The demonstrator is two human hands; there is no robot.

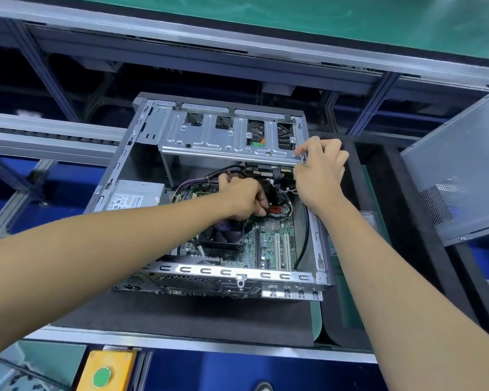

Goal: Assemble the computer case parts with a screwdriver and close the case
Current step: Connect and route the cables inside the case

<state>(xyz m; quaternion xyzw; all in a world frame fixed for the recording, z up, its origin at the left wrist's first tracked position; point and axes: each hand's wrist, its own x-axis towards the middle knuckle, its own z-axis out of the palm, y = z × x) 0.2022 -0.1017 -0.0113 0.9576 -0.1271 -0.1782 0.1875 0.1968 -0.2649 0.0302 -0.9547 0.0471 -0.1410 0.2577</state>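
Note:
An open grey computer case (232, 273) lies on its side on a black mat, its green motherboard (274, 246) and black CPU fan (223, 235) exposed. A silver drive cage (226, 134) spans the far end of the case. My right hand (319, 173) grips the cage's right near corner, fingers curled over its edge. Inside the case, above the fan, my left hand (244, 198) is closed on black cables (271, 183) beside a red connector (275, 209). No screwdriver is in view.
The grey perforated side panel (463, 170) leans upright at the right. A grey power supply (136, 196) sits in the case's left part. Aluminium conveyor rails (48, 136) run at the left. A yellow box with a green button (103, 375) is near the bottom edge.

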